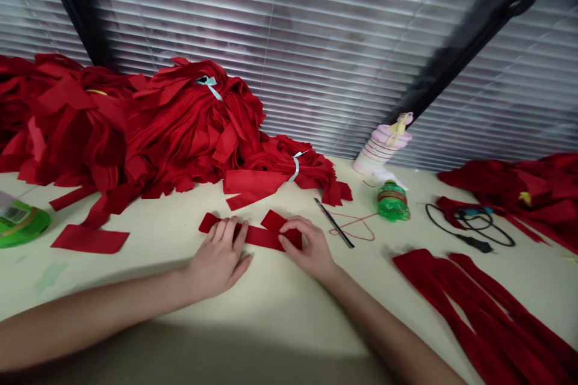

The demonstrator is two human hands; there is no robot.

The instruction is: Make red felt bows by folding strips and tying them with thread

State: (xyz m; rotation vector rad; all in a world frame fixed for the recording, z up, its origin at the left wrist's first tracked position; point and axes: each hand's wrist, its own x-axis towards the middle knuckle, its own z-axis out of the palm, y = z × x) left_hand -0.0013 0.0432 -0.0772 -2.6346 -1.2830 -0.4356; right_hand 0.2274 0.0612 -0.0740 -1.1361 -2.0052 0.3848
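Left hand: flat, fingers apart, pinning red fabric strip to tabletop.
Right hand: curled, gripping the strip's doubled end.

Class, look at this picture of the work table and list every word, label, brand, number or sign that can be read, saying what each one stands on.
White label with a barcode on the green round object: too small and blurred to read; no digits can be made out.
Striped band on the green plastic bottle: no letters can be read.
No other text can be read.
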